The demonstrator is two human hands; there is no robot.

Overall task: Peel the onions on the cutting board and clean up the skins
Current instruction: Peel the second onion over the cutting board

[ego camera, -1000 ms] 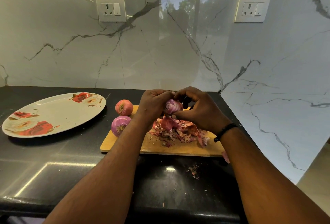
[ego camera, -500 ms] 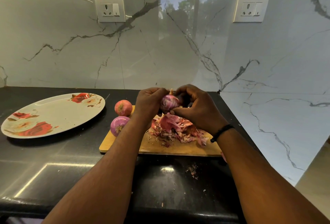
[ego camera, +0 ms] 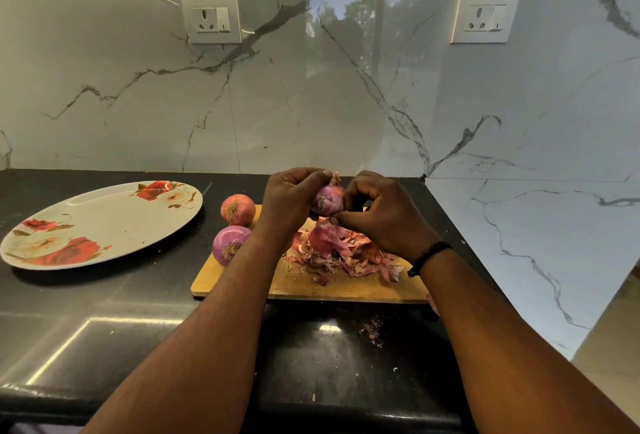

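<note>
Head view: both hands raised together over cutting board point(ego camera: 346, 290). Left hand point(ego camera: 289, 199) curled round held onion point(ego camera: 329, 198) from the left; right hand point(ego camera: 384, 215) gripping it from the right, thumb pinched at its lower edge. Directly below, pile of skins point(ego camera: 341, 253) heaped on the board. Two more onions at the board's left end: unpeeled onion point(ego camera: 238, 209) behind, purple onion point(ego camera: 229, 246) in front. Floral plate point(ego camera: 104, 225) on black counter point(ego camera: 121, 322) further left, holding nothing. Stray skin flakes point(ego camera: 373, 331) near the counter's front.
</note>
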